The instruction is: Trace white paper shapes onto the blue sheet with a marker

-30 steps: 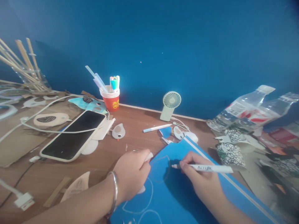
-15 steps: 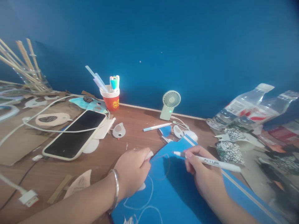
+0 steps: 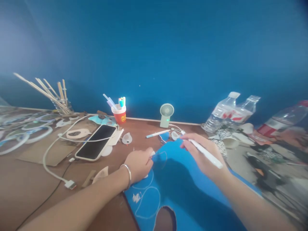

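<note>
A blue sheet of card (image 3: 185,189) with white drawn outlines and a cut-out hole lies on the brown table in front of me. My left hand (image 3: 138,163), a bangle on its wrist, is closed and presses a small white template piece (image 3: 152,154) against the sheet's left edge. My right hand (image 3: 204,155) is closed round a white acrylic marker (image 3: 204,153), lifted above the sheet with its tip pointing away toward the far edge.
A phone (image 3: 95,146) with a white cable lies at the left, beside paper cut-outs. A red cup of markers (image 3: 119,114), a small fan (image 3: 166,114), a loose pen (image 3: 157,133) and water bottles (image 3: 226,112) stand near the blue wall. Sticks in a jar (image 3: 61,104) are far left.
My right hand has lifted the marker off the blue sheet and raised it toward the far edge. The camera has pulled back and up, showing more table. My left hand stays pressed on the template.
</note>
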A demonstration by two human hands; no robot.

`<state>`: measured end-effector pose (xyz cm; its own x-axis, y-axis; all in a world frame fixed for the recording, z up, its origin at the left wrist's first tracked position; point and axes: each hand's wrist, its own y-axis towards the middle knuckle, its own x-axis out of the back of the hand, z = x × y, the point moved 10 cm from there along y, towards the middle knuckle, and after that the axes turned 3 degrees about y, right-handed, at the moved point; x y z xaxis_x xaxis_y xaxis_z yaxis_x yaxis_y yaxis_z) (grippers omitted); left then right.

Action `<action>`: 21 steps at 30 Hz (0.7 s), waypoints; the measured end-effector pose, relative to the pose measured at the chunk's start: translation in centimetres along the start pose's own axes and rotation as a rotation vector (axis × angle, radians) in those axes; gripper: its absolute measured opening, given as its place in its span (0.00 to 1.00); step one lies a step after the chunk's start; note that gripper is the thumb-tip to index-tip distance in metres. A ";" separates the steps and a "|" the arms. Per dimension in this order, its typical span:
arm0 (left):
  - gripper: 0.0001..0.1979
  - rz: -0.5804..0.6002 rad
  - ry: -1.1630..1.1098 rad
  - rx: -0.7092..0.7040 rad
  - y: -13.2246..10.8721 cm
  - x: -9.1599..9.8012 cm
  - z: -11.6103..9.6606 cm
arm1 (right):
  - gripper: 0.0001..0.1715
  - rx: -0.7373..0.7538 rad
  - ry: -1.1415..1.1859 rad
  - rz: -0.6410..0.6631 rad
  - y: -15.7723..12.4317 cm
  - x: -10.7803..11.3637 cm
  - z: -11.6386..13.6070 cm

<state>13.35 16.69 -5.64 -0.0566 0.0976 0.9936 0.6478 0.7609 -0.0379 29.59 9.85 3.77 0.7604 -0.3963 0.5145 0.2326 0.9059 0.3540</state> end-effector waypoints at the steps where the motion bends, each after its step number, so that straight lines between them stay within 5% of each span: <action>1: 0.05 -0.006 0.026 -0.001 -0.1 0.3 -0.1 | 0.13 0.022 -0.043 0.020 0.1 0.6 0.7; 6: 0.08 -0.037 0.122 -0.031 -0.5 1.7 -0.1 | 0.15 0.106 -0.181 0.025 0.0 3.8 2.3; 14: 0.11 -0.017 0.206 -0.170 0.1 3.1 0.4 | 0.09 0.017 -0.243 0.080 -2.9 4.7 -3.5; 21: 0.12 0.016 0.216 -0.293 1.1 3.2 -1.8 | 0.08 -0.046 -0.054 0.015 -8.4 4.6 -5.0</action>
<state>15.24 16.64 -2.29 0.0966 -0.0531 0.9939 0.8392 0.5413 -0.0526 34.14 1.15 -0.74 0.7305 -0.3887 0.5615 0.2497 0.9173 0.3102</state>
